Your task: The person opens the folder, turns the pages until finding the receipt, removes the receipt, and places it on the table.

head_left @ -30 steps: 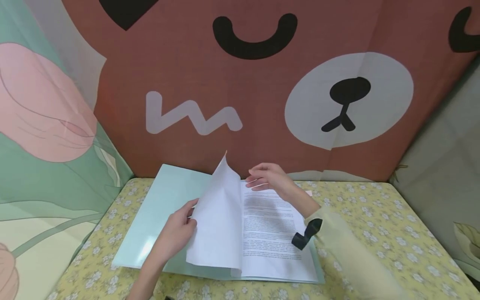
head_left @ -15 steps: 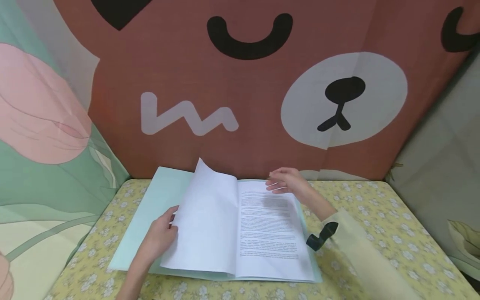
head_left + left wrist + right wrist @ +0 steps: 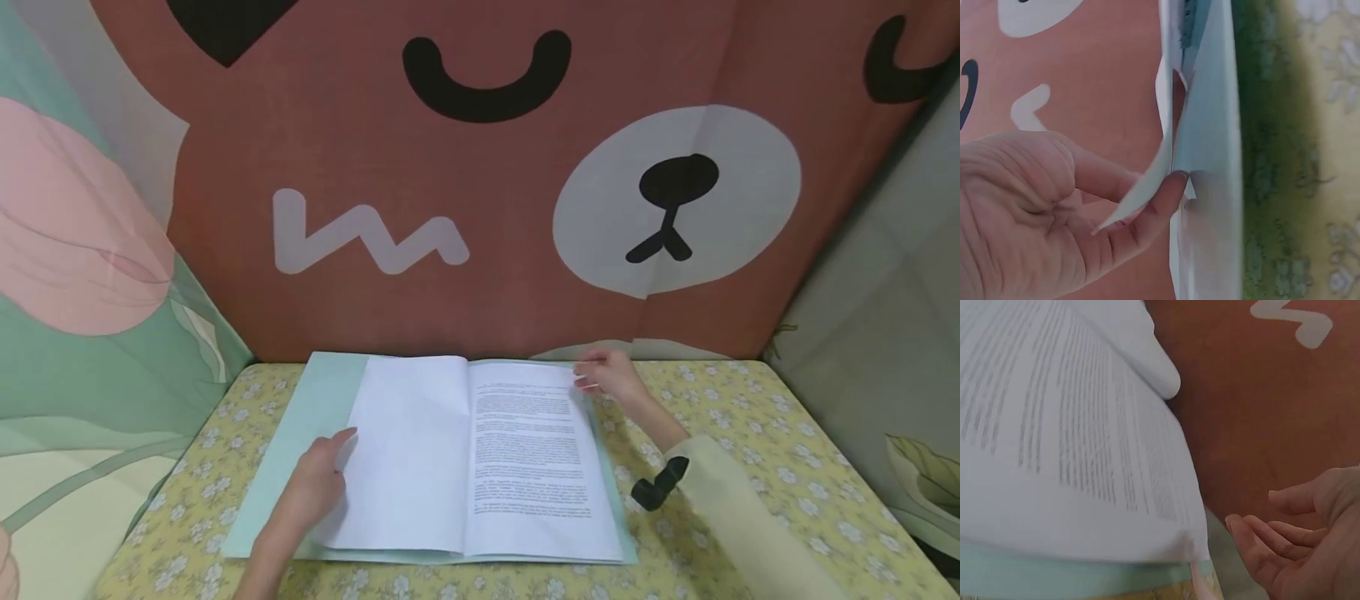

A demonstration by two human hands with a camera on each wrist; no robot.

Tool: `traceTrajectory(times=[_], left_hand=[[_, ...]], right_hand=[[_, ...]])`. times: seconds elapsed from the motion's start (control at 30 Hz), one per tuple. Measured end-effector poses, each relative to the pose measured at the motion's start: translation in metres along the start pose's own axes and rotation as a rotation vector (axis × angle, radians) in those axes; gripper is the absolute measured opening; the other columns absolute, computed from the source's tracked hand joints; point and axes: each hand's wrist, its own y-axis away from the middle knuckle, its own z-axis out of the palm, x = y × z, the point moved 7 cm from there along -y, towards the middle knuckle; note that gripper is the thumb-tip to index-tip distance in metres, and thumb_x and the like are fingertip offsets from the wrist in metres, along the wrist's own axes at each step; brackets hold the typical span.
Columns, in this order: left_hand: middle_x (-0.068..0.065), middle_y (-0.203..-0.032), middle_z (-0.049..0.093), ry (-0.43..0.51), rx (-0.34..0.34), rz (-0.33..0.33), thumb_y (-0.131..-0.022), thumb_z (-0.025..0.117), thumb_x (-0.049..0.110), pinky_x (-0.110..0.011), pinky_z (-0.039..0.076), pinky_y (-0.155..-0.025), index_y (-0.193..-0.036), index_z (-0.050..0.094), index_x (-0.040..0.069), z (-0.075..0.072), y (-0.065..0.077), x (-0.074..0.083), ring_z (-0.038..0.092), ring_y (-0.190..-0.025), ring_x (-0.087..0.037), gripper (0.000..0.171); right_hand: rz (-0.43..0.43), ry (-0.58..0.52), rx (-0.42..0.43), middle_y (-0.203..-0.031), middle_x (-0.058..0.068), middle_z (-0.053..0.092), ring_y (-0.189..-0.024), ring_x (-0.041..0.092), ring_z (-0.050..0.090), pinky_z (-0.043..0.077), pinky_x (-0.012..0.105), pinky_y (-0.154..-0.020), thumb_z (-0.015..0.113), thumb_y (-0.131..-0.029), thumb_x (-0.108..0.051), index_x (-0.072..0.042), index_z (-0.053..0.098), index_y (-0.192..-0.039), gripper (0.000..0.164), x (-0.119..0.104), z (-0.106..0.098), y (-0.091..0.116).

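Observation:
A pale green folder (image 3: 322, 392) lies spread out on the table, holding white paper sheets. On its left side a turned blank-looking page (image 3: 408, 458) lies almost flat, while the right-hand page (image 3: 528, 450) carries rows of printed text. My left hand (image 3: 311, 483) is at the outer edge of the turned page; in the left wrist view the curling page edge (image 3: 1141, 187) runs between the thumb and a finger. Near the top right corner of the printed page, my right hand (image 3: 615, 379) hovers with loosely bent fingers (image 3: 1254, 550) and holds nothing.
A yellow floral cloth (image 3: 712, 433) covers the table. Behind it hangs a brown bear-print curtain (image 3: 510, 275). A black strap (image 3: 660, 483) hangs by the right sleeve. A pink tab (image 3: 1202, 584) sticks out from the sheets in the right wrist view.
My left hand has moved left and down with the page, which went from raised to nearly flat on the left. My right hand has drifted right, away from the middle of the folder.

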Motion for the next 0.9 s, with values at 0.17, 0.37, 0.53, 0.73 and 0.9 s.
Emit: traceTrajectory(times=[0.17, 0.37, 0.53, 0.73, 0.9], left_hand=[[-0.04, -0.144, 0.039, -0.198, -0.063, 0.034, -0.098, 0.052, -0.011, -0.06, 0.055, -0.093, -0.145, 0.051, -0.006, 0.018, 0.002, 0.001, 0.052, -0.126, -0.057, 0.048], [-0.039, -0.159, 0.022, -0.384, -0.025, 0.137, -0.1, 0.059, -0.004, -0.07, 0.045, -0.103, -0.149, 0.048, -0.003, 0.031, 0.009, 0.013, 0.037, -0.138, -0.06, 0.05], [-0.03, -0.165, 0.024, -0.442, 0.026, 0.276, -0.098, 0.061, -0.006, -0.069, 0.037, -0.111, -0.15, 0.05, 0.001, 0.034, 0.011, 0.028, 0.031, -0.147, -0.052, 0.054], [-0.026, -0.164, 0.031, -0.343, -0.098, 0.289, -0.101, 0.054, -0.004, -0.068, 0.027, -0.118, -0.15, 0.051, -0.001, 0.045, 0.014, 0.04, 0.024, -0.151, -0.049, 0.049], [-0.028, -0.162, 0.034, -0.29, -0.111, 0.235, -0.107, 0.055, 0.017, -0.072, 0.025, -0.117, -0.151, 0.051, 0.0, 0.052, 0.012, 0.045, 0.025, -0.15, -0.053, 0.048]], right_hand=[[-0.044, 0.076, 0.049, -0.117, 0.034, 0.065, -0.099, 0.045, 0.07, 0.062, 0.049, -0.084, 0.061, -0.1, -0.002, 0.019, 0.053, -0.134, 0.04, 0.01, -0.007, -0.003], [-0.089, 0.193, 0.04, -0.112, 0.034, 0.067, -0.086, 0.039, 0.072, 0.063, 0.043, -0.072, 0.065, -0.098, 0.0, 0.02, 0.052, -0.132, 0.042, 0.022, -0.005, -0.004], [-0.156, 0.305, 0.034, -0.111, 0.033, 0.068, -0.094, 0.043, 0.071, 0.063, 0.044, -0.074, 0.068, -0.096, -0.001, 0.02, 0.054, -0.131, 0.044, 0.025, 0.0, -0.005], [-0.227, 0.437, 0.029, -0.115, 0.032, 0.068, -0.11, 0.048, 0.066, 0.057, 0.054, -0.091, 0.072, -0.093, -0.003, 0.018, 0.054, -0.132, 0.048, 0.022, 0.007, -0.008], [-0.197, 0.461, -0.021, -0.131, 0.035, 0.061, -0.123, 0.05, 0.059, 0.053, 0.057, -0.1, 0.071, -0.095, -0.006, 0.015, 0.047, -0.142, 0.058, 0.024, 0.015, -0.01]])
